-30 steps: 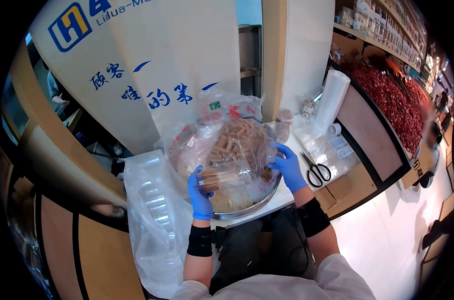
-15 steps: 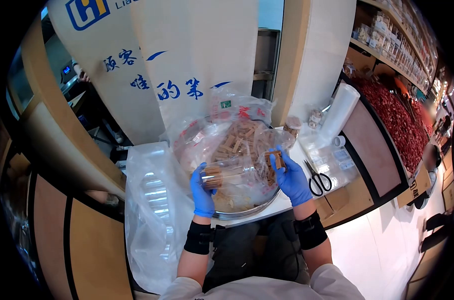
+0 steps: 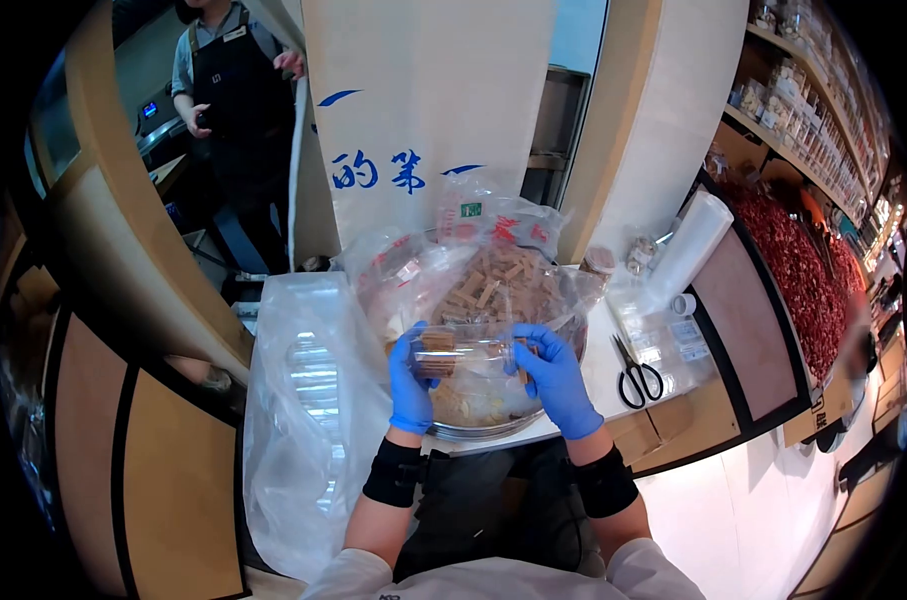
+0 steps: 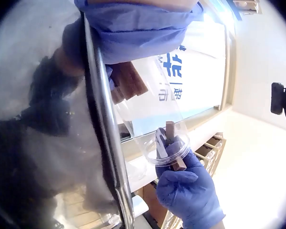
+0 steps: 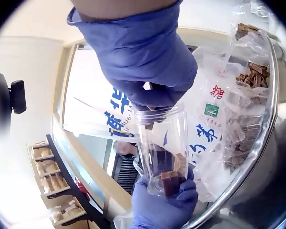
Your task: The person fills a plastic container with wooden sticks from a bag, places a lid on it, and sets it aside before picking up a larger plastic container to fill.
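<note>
My gloved left hand [image 3: 410, 388] grips a clear plastic jar [image 3: 478, 343] round its bottom end, the jar lying sideways over the basin. Several brown sticks [image 3: 434, 354] are inside, gathered at the bottom. At the jar's open mouth, my gloved right hand [image 3: 559, 388] pinches brown sticks [image 4: 179, 164] between thumb and fingers, the fingertips right at the rim. Below the jar, a round metal basin [image 3: 481, 432] lined with a clear bag holds a heap of similar brown sticks [image 3: 488, 285].
Black-handled scissors [image 3: 639, 384], a plastic roll [image 3: 695, 235], a small tape roll [image 3: 683, 304] and filled jars [image 3: 598, 261] are on the right of the counter. A large plastic bag [image 3: 318, 450] lies left. Behind stands a person in a dark apron [image 3: 241, 110].
My right hand has picked sticks from the basin's right side and moved left to the jar's mouth. The left hand keeps its hold. The view has turned, and a person appears at back left.
</note>
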Tool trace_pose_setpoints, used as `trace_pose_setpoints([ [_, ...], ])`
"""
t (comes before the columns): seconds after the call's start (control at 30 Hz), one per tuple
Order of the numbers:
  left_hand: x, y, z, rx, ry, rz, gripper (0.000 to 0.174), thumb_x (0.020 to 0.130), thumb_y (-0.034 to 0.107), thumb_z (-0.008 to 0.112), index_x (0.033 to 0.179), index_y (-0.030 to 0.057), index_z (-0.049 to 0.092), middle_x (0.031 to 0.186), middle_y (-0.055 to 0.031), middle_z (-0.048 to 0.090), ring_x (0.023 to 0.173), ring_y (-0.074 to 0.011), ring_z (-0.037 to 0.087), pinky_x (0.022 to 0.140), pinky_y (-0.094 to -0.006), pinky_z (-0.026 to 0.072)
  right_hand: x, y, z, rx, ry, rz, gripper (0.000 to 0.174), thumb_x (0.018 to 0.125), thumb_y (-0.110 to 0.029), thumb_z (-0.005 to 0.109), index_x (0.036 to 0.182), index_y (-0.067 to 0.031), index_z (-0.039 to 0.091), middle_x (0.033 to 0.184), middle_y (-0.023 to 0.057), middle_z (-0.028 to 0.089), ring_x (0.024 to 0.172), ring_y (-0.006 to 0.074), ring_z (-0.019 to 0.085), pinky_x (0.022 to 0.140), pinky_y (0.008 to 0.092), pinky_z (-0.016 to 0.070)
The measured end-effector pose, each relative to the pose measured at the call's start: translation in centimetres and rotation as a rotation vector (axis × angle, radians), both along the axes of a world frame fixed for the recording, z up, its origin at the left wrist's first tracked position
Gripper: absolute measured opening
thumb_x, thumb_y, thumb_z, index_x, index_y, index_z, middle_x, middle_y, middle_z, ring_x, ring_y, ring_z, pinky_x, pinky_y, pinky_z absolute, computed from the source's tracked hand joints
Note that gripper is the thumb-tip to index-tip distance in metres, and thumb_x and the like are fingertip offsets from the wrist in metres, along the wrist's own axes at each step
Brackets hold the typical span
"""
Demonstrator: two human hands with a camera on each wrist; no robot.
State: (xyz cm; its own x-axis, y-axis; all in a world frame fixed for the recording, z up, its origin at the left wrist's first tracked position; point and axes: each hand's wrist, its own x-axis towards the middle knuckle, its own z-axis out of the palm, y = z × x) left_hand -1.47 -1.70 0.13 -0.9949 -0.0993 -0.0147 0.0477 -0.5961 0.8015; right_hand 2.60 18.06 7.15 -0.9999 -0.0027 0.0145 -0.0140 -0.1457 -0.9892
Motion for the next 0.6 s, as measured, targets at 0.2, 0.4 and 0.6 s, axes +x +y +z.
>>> trace_pose_setpoints([
  [0.2,-0.3,0.3,-0.9,-0.098,0.021,0.010,0.041,0.097,0.037,0.040,0.124,0.0137,0.061,0.097,0.0048,0.062,0.069,-0.0037,0.054,0.051,-0.0176,0.0353,-0.2,1.3,-0.8,0.208,0.057,0.214,0.024,0.089,-0.014,0.069,0.109,-0.0006,0.064,0.089,0.0035,0.067,0.073,0.0084,0.061,0.066,0.0225,0.0493],
  [0.4,0.6,0.3,0.3,-0.300,0.089,-0.045,0.046,0.095,0.043,0.041,0.125,0.0145,0.060,0.100,0.0066,0.060,0.074,-0.0025,0.051,0.054,-0.0176,0.0335,-0.3,2.9,-1.9,0.338,-0.021,0.331,0.027,0.088,-0.014,0.070,0.110,0.0000,0.067,0.092,0.0022,0.068,0.077,0.0068,0.057,0.072,0.0223,0.0482],
  [0.6,0.8,0.1,0.5,-0.205,0.097,-0.117,0.039,0.096,0.034,0.043,0.125,0.0135,0.058,0.102,0.0044,0.058,0.079,-0.0030,0.050,0.060,-0.0179,0.0367,0.3,2.1,-1.9,0.348,0.037,0.275,0.030,0.089,-0.014,0.069,0.116,-0.0021,0.066,0.096,0.0018,0.068,0.079,0.0067,0.059,0.073,0.0226,0.0506],
])
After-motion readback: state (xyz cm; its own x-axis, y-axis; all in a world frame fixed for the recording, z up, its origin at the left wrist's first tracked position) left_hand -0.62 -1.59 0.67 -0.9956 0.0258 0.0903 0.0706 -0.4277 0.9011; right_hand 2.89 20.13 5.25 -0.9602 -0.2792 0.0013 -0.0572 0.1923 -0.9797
